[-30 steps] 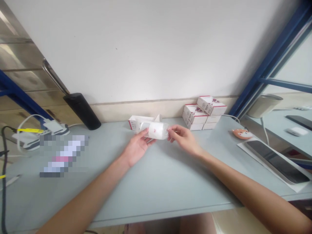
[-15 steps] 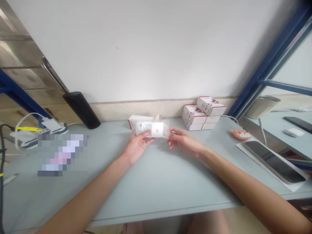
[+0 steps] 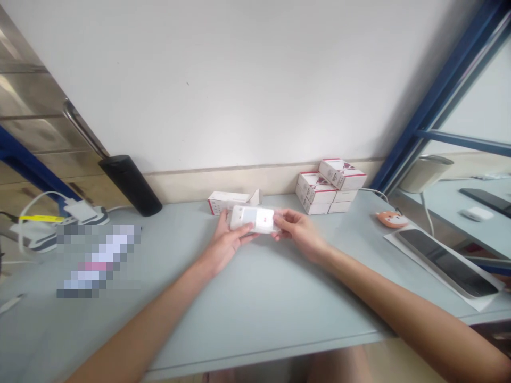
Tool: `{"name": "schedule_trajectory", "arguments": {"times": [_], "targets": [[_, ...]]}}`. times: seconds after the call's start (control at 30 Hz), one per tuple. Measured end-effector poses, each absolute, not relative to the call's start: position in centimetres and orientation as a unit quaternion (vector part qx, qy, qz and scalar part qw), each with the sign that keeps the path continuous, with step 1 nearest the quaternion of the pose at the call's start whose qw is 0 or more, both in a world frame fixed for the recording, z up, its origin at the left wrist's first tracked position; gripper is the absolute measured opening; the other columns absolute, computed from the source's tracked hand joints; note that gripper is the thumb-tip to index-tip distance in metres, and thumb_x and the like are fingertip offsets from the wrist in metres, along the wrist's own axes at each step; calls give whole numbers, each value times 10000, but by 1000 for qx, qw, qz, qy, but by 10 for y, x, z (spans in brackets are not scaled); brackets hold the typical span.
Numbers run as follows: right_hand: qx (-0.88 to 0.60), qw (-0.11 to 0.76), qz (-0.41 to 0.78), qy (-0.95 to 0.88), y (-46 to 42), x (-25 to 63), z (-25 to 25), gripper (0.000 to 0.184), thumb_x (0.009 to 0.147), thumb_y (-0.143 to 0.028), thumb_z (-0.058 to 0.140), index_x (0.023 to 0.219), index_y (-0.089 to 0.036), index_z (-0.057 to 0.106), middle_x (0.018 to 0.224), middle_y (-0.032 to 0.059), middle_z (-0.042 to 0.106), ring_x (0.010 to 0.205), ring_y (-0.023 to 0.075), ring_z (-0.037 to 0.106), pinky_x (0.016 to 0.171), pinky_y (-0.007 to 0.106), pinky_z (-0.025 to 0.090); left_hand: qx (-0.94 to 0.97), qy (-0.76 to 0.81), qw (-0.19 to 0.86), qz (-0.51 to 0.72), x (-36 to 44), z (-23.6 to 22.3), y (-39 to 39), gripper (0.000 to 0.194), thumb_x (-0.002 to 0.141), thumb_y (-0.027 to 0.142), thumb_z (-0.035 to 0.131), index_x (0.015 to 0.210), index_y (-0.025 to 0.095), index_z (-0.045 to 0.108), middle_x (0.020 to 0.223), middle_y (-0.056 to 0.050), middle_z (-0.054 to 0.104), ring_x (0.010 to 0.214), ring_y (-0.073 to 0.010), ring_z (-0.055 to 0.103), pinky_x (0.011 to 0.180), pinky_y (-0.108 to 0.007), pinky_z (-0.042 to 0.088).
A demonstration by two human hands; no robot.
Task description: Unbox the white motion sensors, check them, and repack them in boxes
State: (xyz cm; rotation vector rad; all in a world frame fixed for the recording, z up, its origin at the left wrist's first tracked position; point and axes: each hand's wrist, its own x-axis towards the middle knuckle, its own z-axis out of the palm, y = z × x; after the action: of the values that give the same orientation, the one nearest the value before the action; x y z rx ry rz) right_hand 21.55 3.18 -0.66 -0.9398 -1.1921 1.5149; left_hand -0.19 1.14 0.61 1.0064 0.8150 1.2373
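A person's left hand (image 3: 228,243) and right hand (image 3: 299,232) are both closing their grip on a white plastic-wrapped package (image 3: 252,219), holding it between fingers and thumbs over the surface (image 3: 255,298), just in front of an open white carton (image 3: 228,202).

Wide free passage over the pale blue desk (image 3: 255,324) on the near side, below the left hand (image 3: 227,247) and right hand (image 3: 299,231). Free lane too between the left hand and a pixelated, unreadable object (image 3: 98,260). In the way on the far side: a white box (image 3: 227,202) just behind the white packet (image 3: 253,219), stacked white boxes (image 3: 315,194) beyond the right hand. Further left, a black cylinder (image 3: 130,185) and white charger (image 3: 82,211). Further right, an orange fox-shaped pad (image 3: 392,218) and dark tablet (image 3: 447,263).
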Motion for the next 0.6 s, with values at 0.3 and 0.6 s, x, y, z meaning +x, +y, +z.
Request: {"name": "schedule_trajectory", "arguments": {"times": [0.3, 0.6], "targets": [[-379, 504, 673, -388, 43, 226, -12, 337, 750, -375, 938, 933, -171, 742, 825, 14, 706, 638, 75, 600, 647, 193, 569, 724, 403, 301, 473, -13, -19, 23, 582, 940, 267, 715, 1482, 356, 522, 1473, -92, 534, 1348, -286, 579, 1081, -442, 570], [-380, 493, 627, -469, 46, 230, -10, 385, 743, -401, 919, 1011, -190, 742, 929, 21, 724, 705, 107, 652, 753, 271, 597, 814, 431, 27, 389, -33, -9, 32, 454, 933, 371, 758, 1368, 315, 638, 1481, -96, 587, 1392, -320, 542, 1179, -516, 451]]}}
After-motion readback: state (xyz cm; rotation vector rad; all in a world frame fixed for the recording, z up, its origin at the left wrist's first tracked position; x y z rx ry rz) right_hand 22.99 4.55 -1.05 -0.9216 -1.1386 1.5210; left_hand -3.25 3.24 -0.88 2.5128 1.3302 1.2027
